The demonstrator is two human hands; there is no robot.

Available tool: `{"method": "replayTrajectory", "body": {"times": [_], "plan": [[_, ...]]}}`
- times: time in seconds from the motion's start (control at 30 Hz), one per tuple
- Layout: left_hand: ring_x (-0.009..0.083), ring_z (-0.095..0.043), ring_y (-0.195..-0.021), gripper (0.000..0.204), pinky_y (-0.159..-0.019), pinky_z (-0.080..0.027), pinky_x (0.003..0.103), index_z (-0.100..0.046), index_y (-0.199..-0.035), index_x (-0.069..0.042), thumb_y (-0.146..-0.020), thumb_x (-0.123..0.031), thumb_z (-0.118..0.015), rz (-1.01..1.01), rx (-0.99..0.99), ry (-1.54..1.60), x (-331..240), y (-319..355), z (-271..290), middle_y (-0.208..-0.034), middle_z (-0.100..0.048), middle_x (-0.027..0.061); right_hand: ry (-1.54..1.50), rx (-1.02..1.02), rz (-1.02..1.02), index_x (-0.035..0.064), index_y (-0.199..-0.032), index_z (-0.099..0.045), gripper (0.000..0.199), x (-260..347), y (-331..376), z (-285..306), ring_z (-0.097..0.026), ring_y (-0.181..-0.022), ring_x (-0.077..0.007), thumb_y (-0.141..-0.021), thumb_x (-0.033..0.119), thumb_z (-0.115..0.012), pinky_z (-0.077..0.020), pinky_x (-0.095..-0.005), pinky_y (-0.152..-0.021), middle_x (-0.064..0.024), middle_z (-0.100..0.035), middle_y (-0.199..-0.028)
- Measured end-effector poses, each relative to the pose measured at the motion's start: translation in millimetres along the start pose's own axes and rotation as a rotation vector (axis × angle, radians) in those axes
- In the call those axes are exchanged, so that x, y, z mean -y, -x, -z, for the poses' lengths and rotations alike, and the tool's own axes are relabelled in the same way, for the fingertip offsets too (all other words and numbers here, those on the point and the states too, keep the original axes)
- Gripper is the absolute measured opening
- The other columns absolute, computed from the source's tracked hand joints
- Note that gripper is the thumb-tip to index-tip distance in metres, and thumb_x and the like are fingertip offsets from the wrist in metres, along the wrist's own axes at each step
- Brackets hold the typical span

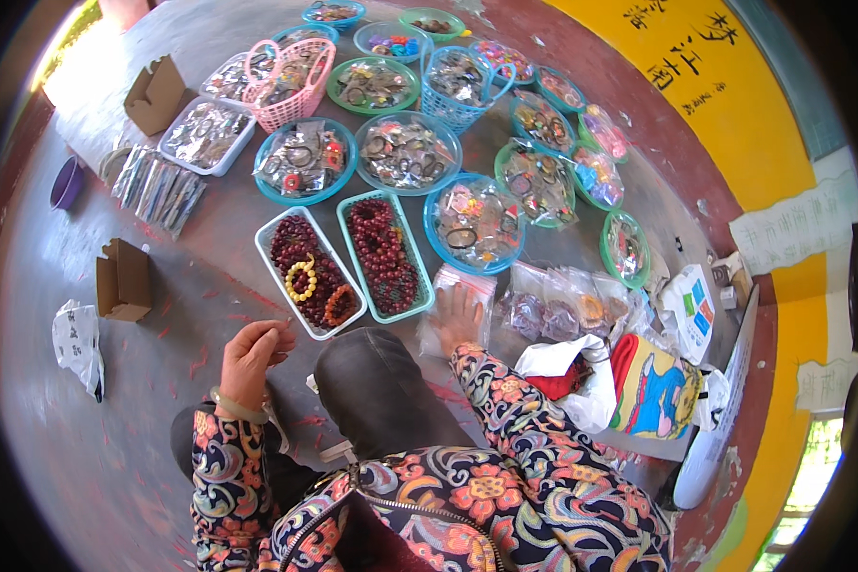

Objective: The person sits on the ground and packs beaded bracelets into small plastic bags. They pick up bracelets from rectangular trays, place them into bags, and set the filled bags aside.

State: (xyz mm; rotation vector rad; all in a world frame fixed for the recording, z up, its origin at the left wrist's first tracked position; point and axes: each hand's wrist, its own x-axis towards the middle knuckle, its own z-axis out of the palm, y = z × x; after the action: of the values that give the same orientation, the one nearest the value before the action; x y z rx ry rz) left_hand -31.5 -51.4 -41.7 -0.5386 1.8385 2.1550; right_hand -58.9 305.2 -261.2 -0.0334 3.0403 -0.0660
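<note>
My left hand (250,355) is raised left of my knee, a bangle on its wrist. Its thumb and fingers are pressed together, and anything between them is too small to make out. Flat on a pile of clear plastic bags (433,336) lies my right hand (458,316), fingers spread. Just ahead of my knee stand a white basket (268,250) and a mint-green basket (355,257), both holding dark red bead bracelets (377,224). A yellow bead bracelet (301,278) and an orange-brown one (339,305) rest on top in the white basket.
Round basins (431,232) and baskets (300,107) of bagged trinkets crowd the floor ahead. Bagged bracelets (555,315), a white bag (589,405) and a colourful cloth bag (653,386) lie at right. Cardboard boxes (124,281) and a purple bucket (67,183) stand left.
</note>
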Motion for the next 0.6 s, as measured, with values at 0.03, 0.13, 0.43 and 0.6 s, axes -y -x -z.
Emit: {"method": "replayTrajectory", "body": {"times": [0.03, 0.13, 0.43, 0.6], "plan": [[0.0132, -0.060, -0.078, 0.019, -0.069, -0.047, 0.024, -0.059, -0.100, -0.002, -0.090, -0.013, -0.048, 0.003, 0.000, -0.003, -1.4, 1.1, -0.5, -0.087, -0.064, 0.0062, -0.011, 0.000, 0.003, 0.0216, -0.139, -0.023, 0.066, -0.6, -0.1, -0.1, -0.004, -0.134, -0.0369, -0.084, 0.053, -0.040, -0.0043, -0.0573, -0.103, -0.0134, -0.007, -0.147], [0.0136, -0.061, -0.079, 0.019, -0.069, -0.047, 0.025, -0.059, -0.100, -0.001, -0.090, -0.013, -0.048, -0.005, 0.011, -0.018, -5.2, 4.8, -2.2, -0.087, -0.064, 0.0068, -0.009, 0.004, 0.003, 0.0222, -0.140, -0.021, 0.066, -0.4, -1.1, -0.6, -0.002, -0.134, -0.0367, -0.084, 0.053, -0.040, -0.0028, -0.0568, -0.104, -0.0130, -0.006, -0.147], [0.0135, -0.060, -0.076, 0.019, -0.068, -0.047, 0.024, -0.059, -0.099, 0.000, -0.090, -0.013, -0.048, -0.013, 0.010, -0.055, -3.7, 5.7, -6.4, -0.085, -0.063, 0.0065, 0.021, 0.019, 0.000, 0.0241, -0.141, -0.015, 0.069, -0.9, 0.7, -0.8, -0.003, -0.135, -0.0353, -0.084, 0.052, -0.042, -0.0047, -0.0561, -0.104, -0.0135, -0.006, -0.147], [0.0128, -0.060, -0.076, 0.019, -0.067, -0.046, 0.023, -0.059, -0.098, -0.001, -0.090, -0.015, -0.049, -0.032, 0.019, -0.081, -3.2, 5.8, -4.7, -0.084, -0.063, 0.0058, 0.007, 0.020, 0.001, 0.0236, -0.141, -0.016, 0.068, -1.4, 0.9, 2.7, -0.003, -0.135, -0.0353, -0.084, 0.051, -0.042, -0.0044, -0.0553, -0.105, -0.0132, -0.006, -0.147]]}}
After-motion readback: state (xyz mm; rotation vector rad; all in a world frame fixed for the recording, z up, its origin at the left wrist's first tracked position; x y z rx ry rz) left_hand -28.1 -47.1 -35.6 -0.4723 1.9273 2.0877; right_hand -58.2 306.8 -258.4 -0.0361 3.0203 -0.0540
